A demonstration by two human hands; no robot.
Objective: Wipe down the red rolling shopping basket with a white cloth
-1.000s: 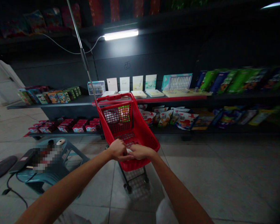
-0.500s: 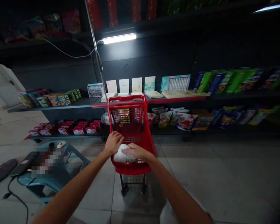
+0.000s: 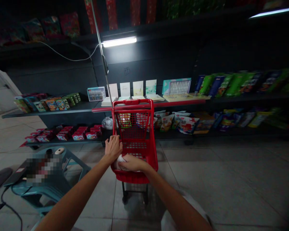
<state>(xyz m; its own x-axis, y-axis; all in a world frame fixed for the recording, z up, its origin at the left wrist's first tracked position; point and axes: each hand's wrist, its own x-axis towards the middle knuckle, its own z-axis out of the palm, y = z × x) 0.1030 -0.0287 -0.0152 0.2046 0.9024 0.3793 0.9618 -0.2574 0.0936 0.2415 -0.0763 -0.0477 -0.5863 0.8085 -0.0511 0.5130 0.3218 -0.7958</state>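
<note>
A small red shopping cart (image 3: 135, 176) with lattice sides stands upright in front of me. My left hand (image 3: 113, 147) lies over the cart's left rim, its fingers bent around the edge. Low inside the basket, at the near left, my right hand (image 3: 133, 163) is closed on a crumpled white cloth (image 3: 120, 158). Part of the cloth is hidden under the fingers and behind the cart's wall. The two hands are close together, the left one a little farther forward.
Beyond the cart run dark shelves (image 3: 84, 107) with books (image 3: 138, 88), boxed snacks (image 3: 61, 104) and bagged snacks (image 3: 186, 124). A metal pole (image 3: 103, 61) rises behind the cart's left side. Left of me is a blue-grey stool (image 3: 50, 186) with a cabled device on it.
Both hands have shifted left. My right hand has gone lower into the basket with the white cloth, now less visible. My left hand has moved onto the left rim.
</note>
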